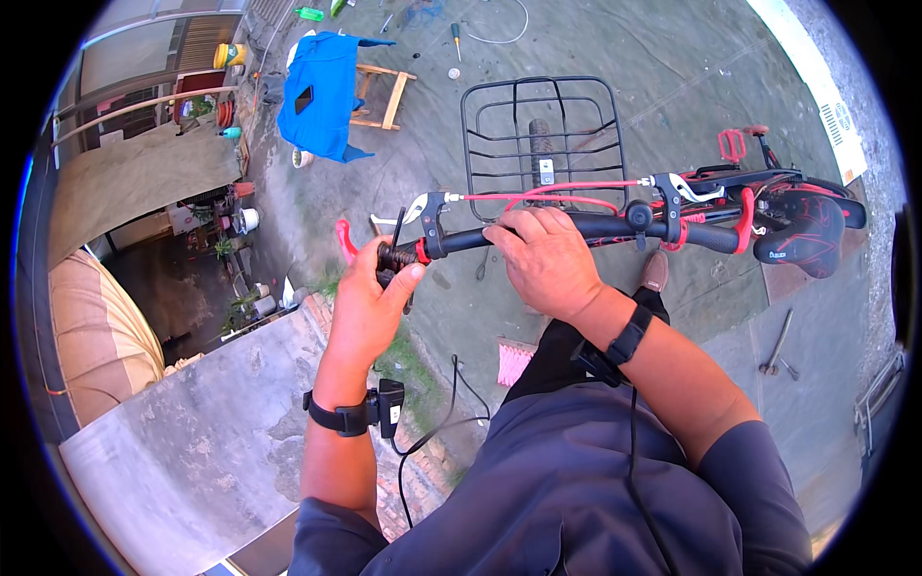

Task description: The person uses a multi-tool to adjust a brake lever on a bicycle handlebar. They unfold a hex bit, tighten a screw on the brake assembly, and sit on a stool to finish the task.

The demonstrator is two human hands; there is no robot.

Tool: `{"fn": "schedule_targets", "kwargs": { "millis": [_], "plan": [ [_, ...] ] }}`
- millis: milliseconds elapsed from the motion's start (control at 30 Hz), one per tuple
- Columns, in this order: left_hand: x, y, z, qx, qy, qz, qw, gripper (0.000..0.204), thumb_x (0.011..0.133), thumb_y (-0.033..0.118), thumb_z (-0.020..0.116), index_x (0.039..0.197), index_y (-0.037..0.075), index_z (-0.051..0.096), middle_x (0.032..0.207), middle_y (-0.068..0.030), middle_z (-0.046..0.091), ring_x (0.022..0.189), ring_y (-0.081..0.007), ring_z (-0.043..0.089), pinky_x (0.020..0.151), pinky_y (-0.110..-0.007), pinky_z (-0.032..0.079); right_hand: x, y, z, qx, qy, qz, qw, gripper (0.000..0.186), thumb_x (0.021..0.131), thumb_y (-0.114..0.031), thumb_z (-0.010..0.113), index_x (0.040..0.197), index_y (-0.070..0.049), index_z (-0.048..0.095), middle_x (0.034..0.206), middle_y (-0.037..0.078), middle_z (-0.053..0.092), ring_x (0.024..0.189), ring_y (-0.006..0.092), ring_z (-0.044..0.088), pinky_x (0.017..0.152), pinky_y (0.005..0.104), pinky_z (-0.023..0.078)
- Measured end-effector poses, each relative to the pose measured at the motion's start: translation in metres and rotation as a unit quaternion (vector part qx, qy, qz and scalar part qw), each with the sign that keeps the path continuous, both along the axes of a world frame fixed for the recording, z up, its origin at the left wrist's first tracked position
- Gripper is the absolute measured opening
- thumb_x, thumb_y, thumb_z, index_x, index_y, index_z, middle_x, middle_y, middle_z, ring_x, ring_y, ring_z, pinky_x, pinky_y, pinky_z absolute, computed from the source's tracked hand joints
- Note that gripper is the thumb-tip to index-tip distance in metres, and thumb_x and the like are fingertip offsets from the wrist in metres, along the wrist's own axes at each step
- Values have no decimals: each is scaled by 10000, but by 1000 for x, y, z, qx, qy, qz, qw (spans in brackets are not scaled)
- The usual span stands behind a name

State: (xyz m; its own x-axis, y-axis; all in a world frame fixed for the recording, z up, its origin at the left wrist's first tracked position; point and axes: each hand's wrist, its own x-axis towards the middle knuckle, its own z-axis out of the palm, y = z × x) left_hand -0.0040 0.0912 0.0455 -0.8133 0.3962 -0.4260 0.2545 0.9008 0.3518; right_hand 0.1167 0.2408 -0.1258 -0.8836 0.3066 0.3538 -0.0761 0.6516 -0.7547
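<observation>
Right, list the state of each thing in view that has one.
Left hand: closed around the small, dark ribbed part.
Right hand: fingers bent at the black tubular handlebar; firmness of grip unclear.
Black saddle with red lines: fitted on the bicycle.
Bright blue cloth: draped.
Flat black phone-like rectangle: lying on the cloth.
Slim dark-handled screwdriver: lying on the ground.
Long-handled hammer: lying down.

A black bicycle handlebar point(601, 228), gently bowed, stretches nearly level across the middle of the frame, finished with a red collar point(421, 252) at left and a red end point(745, 219) at right. Silver brake levers point(698, 189) are mounted toward both sides, with bright red cables point(576, 185) running between them above the bar. At centre-left, a dark ridged fitting point(395, 258), partly covered, sits just beside the collar, a slim black stem point(398, 228) pointing upward.
</observation>
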Motion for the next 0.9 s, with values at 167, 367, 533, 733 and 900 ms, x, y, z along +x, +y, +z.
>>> {"fn": "schedule_targets", "kwargs": {
  "millis": [167, 367, 533, 733, 900],
  "plan": [
    [-11, -5, 5, -31, 34, -97, 994, 516, 878, 254, 757, 1278, -2, 553, 965, -114, 644, 863, -205, 600, 811, -337, 495, 0, -1, 0, -3, 0, 2, 1000, 343, 773, -73, 673, 1111, -128, 653, 1103, 45, 615, 1000, 266, 600, 914, 413, 467],
    [-29, 4, 20, -63, -22, -170, 983, 539, 853, 240, 762, 1285, 4, 545, 1104, -177, 624, 974, -298, 618, 872, -388, 489, 0, 0, -1, -10, 9, 2, 1000, 350, 769, -69, 673, 1113, -124, 647, 1096, 48, 612, 994, 269, 600, 909, 416, 464],
    [-40, 9, 26, -70, -40, -232, 969, 527, 841, 226, 762, 1268, 3, 549, 1088, -165, 621, 966, -312, 612, 870, -400, 484, 0, 0, 0, -5, 15, -3, 1000, 350, 767, -69, 673, 1112, -124, 650, 1088, 50, 611, 972, 274, 602, 889, 413, 467],
    [-36, 0, 18, -25, -73, -122, 990, 498, 857, 215, 778, 1253, 3, 563, 973, -71, 627, 876, -167, 595, 785, -317, 496, 0, 2, 0, -1, 6, -2, 1000, 373, 758, -66, 680, 1125, -126, 642, 1075, 51, 608, 953, 272, 602, 873, 411, 470],
    [-28, -19, 10, 125, -56, 66, 988, 395, 919, 230, 745, 1204, 7, 589, 916, 7, 600, 789, -71, 548, 715, -261, 490, -1, 0, 1, 8, -10, 3, 1000, 408, 744, -99, 709, 1144, -128, 632, 1091, 57, 596, 965, 281, 596, 880, 416, 467]
  ]
}}
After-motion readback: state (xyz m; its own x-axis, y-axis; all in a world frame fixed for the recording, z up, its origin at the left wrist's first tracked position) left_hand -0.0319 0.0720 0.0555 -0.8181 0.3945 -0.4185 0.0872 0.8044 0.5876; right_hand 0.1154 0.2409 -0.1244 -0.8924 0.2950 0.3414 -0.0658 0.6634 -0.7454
